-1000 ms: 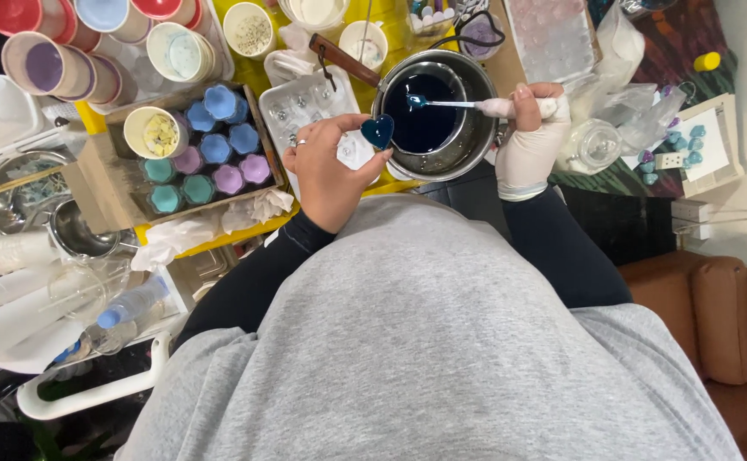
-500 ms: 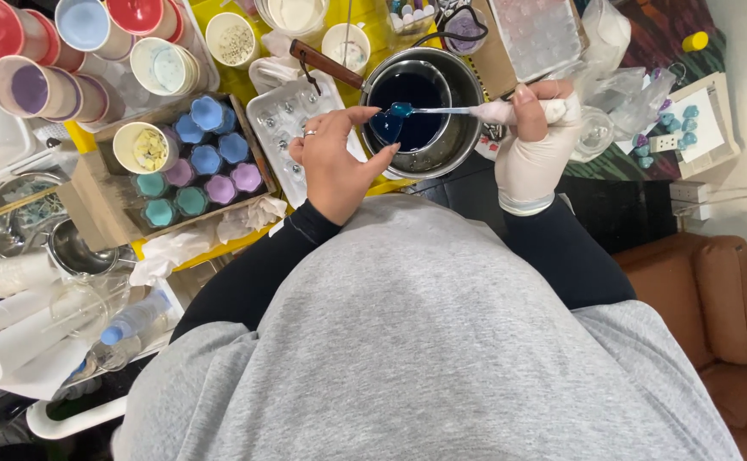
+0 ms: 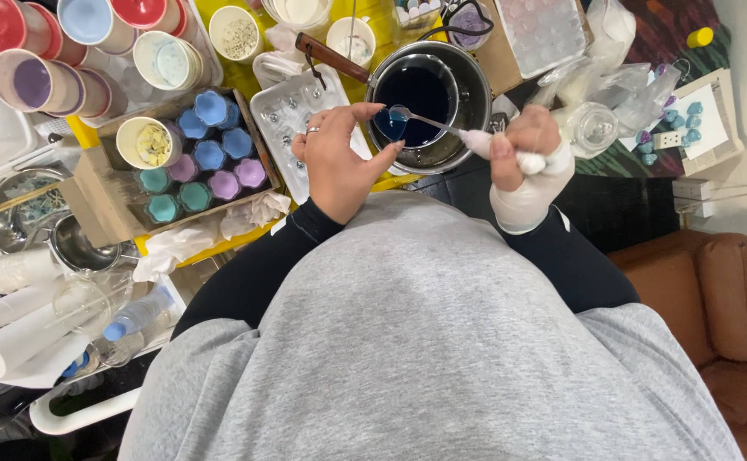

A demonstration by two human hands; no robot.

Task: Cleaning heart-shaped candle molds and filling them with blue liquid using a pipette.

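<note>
Spooning is the step in hand, judged from the head view: the right hand (image 3: 523, 166), in a pale glove, is closed on the white-wrapped handle of a small spoon (image 3: 429, 121) whose bowl, tinted blue, hangs over the steel pot (image 3: 476, 85). Inside that pot sits a smaller vessel of dark blue liquid (image 3: 420, 90), glossy and opaque. The bare left hand (image 3: 335, 162), a ring on one finger, pinches a small dark blue mould (image 3: 388, 125) between thumb and forefinger, just over the pot's near rim and right under the spoon's tip; its exact shape is hard to tell here. The next move, by my judgement, calls for a steady, level hold of the mould and a slow tilt of the spoon, since the liquid looks thin enough to run.

On the yellow table (image 3: 258, 81) to the left lie a clear plastic mould tray (image 3: 292, 115) with round cavities, and a cardboard box (image 3: 100, 183) of little blue, purple and teal cups (image 3: 211, 154), matte and scalloped. Crumpled tissue (image 3: 254, 209) lies at the box's near edge.
</note>
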